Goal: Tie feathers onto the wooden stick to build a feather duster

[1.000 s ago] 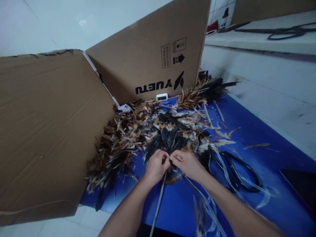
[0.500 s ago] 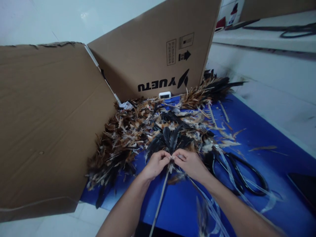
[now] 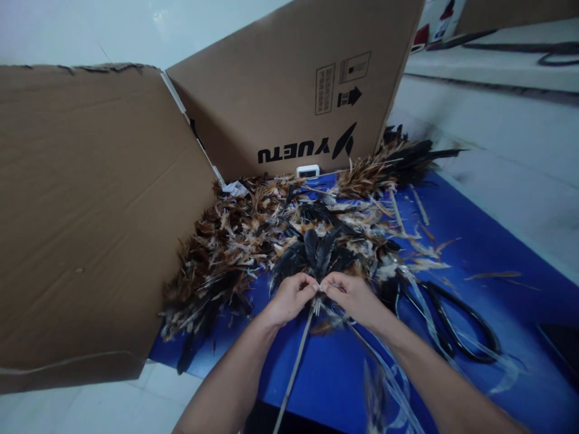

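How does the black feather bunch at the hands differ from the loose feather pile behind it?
The black feather bunch is gathered at its base on a thin stick, pinched by left hand and right hand; the feather pile lies scattered, mostly brown and white. Both rest over the blue mat.

I see soft, even daylight across the scene, bright on the pale floor (image 3: 497, 150) at upper right, with a washed-out glare patch at the top edge. Shadows are faint and short under the feather pile (image 3: 271, 241). Wide-angle distortion bends the cardboard box (image 3: 90, 211) at the left edge. Motion blur smears the translucent strips (image 3: 389, 380) near the bottom and my right forearm; the far background is soft.
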`<state>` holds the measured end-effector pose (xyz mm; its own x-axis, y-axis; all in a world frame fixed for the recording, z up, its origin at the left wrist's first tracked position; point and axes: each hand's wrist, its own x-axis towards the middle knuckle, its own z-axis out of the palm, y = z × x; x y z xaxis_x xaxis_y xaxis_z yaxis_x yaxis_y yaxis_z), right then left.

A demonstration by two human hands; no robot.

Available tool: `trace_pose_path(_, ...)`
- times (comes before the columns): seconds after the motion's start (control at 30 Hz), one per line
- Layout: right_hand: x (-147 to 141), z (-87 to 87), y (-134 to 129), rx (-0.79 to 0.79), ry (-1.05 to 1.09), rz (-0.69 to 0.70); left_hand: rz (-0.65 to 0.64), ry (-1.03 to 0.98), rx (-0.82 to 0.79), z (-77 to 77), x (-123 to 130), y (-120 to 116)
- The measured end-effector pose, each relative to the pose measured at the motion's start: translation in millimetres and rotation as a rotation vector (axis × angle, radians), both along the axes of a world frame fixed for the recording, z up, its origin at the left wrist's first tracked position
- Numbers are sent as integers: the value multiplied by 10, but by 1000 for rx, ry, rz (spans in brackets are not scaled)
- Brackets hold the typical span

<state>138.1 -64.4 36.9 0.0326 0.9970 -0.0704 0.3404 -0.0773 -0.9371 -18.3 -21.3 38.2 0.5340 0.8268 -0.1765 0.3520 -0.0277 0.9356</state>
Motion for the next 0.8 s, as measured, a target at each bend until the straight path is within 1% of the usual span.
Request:
trace_pose_path(0.3, -3, 6, -8, -22, 53, 0, 6, -81, -24, -25, 17, -4)
trace_pose_path(0.53, 0, 5, -1, -27, 40, -23, 90, -122, -3, -61, 41, -30)
trace_pose_path(0.67, -9, 2, 3, -19, 39, -24, 117, -66, 38, -66, 49, -51)
trace_pose_path(0.8, -20, -6, 5, -22, 32, -31, 131, 9, 156, -64, 48, -65)
